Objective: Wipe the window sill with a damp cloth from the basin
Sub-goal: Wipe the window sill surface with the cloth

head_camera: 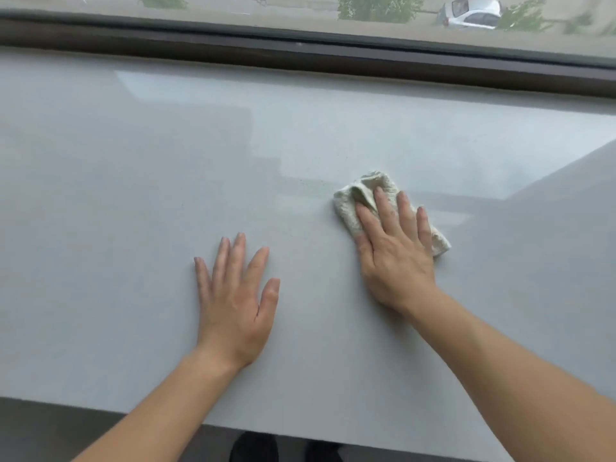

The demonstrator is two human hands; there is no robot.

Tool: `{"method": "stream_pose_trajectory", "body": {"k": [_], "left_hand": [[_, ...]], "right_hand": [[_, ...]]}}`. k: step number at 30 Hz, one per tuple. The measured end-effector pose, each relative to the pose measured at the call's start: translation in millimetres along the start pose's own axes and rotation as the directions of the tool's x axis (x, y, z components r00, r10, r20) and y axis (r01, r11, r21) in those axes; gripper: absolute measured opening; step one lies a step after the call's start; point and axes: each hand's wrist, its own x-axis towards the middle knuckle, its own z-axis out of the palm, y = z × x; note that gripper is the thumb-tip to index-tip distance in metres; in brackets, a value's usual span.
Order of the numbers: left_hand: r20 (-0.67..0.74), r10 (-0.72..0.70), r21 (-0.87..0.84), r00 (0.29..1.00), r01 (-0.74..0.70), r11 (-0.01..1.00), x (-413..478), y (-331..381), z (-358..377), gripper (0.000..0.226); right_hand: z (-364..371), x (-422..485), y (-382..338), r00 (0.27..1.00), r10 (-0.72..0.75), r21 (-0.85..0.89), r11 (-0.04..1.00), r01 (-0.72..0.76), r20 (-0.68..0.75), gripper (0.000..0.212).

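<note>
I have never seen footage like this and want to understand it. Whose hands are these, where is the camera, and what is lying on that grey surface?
There is no machine here, only a person working with bare hands. The single picture comes from a wide-angle camera worn on the person's head, looking forward and down, so both forearms reach in from the bottom edge.

The pale grey surface is a window sill. Behind it runs the dark window frame, and a car shows through the glass.

The left hand lies flat on the sill and holds nothing. The right hand presses a folded whitish cloth onto the sill with straight fingers. It is not gripping the cloth. The basin is not in view.
</note>
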Motion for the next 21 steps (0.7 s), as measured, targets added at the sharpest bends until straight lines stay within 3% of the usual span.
{"method": "stream_pose_trajectory", "body": {"k": [4, 10, 12, 15, 17, 21], "left_hand": [[0.022, 0.065, 0.083, 0.998, -0.066, 0.994, -19, -11, 6, 0.062], [0.062, 0.056, 0.189, 0.997, -0.066, 0.980, -20, -10, 5, 0.068], [0.069, 0.047, 0.212, 0.997, -0.060, 0.975, -19, -10, 5, 0.070], [0.095, 0.036, 0.230, 0.995, -0.058, 0.971, -19, -9, 5, 0.070], [0.092, 0.041, 0.219, 0.995, -0.060, 0.974, -20, -10, 5, 0.068], [0.075, 0.074, 0.152, 0.994, -0.084, 0.985, -20, -12, 5, 0.065]], "right_hand": [[3, -9, -15, 1.000, 0.019, -0.006, 1.000, -0.019, 0.003, 0.056], [17, -98, -9, 0.937, -0.338, -0.080, 0.935, 0.346, 0.092, 0.054], [11, -81, 8, 0.969, -0.237, -0.108, 0.964, 0.244, 0.074, 0.054], [8, -62, 2, 0.995, 0.088, -0.008, 0.996, -0.087, 0.038, 0.058], [16, -84, -30, 0.990, 0.139, 0.006, 0.990, -0.139, 0.008, 0.059], [35, -178, -75, 0.981, -0.190, -0.052, 0.980, 0.192, 0.033, 0.056]]}}
